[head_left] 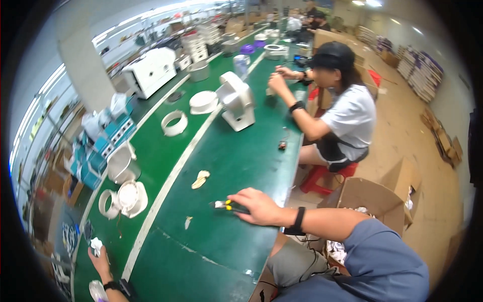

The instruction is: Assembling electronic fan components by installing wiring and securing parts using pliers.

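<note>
My right hand (261,206) is closed over small pliers (221,204) with black and yellow handles, resting low over the green table. Their metal jaws point left. Out at the lower left, my left hand (101,260) grips a small white crumpled piece (96,244), perhaps paper or plastic; its exact kind is unclear. Just beyond that hand lies a dark rounded part (88,230). Between my hands are a cream-coloured crumpled scrap (200,179) and a smaller whitish scrap (188,222).
White housings (132,198), a ring (174,123) and an upright white appliance body (236,103) stand on the table (201,241). A co-worker (347,105) sits at the right edge on a red stool (327,178). An open cardboard box (372,201) stands beside me.
</note>
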Tool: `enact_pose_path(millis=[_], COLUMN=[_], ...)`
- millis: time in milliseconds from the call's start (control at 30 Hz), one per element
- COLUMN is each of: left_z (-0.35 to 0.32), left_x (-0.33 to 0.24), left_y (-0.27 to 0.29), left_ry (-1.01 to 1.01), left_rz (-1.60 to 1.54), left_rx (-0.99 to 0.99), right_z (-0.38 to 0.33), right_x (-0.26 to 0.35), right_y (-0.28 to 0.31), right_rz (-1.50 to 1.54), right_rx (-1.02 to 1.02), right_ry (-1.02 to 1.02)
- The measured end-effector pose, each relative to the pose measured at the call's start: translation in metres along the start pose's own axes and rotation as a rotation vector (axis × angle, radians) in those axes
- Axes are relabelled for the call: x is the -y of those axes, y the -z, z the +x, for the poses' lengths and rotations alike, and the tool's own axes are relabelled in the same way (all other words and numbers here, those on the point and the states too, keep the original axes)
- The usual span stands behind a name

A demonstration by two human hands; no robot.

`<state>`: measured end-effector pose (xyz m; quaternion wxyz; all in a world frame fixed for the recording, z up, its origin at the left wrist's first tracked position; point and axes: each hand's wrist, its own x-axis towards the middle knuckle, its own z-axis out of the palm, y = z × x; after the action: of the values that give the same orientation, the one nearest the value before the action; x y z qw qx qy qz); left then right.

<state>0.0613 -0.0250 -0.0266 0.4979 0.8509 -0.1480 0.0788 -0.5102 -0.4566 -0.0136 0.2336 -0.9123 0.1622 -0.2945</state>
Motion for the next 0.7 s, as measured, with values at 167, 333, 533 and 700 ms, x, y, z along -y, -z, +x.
enact_pose_path(millis=[167,333,533,700], left_z=[-0.128,-0.279,-0.448,-0.455], left_x=[-0.224,-0.377,-0.514,-0.519], left_y=[-0.072,-0.136,-0.190,-0.162], left_ry=[0.050,-0.186,-0.451,-0.714], left_rz=[-0.334,-0.472,-0.491,-0.496], left_rx=[0.623,1.041,1.523,1.394], right_z=[-0.015,-0.010,-0.026,-0.028], right_x=[-0.002,0.011,-0.011,-0.007], right_y=[0.015,0.002,-0.019,-0.023], right_rz=[-0.037,-0.069,0.069,0.188], right_rx=[-0.043,-0.099,-0.270,-0.454], right_ry=[0.017,0.047,0.054,-0.169])
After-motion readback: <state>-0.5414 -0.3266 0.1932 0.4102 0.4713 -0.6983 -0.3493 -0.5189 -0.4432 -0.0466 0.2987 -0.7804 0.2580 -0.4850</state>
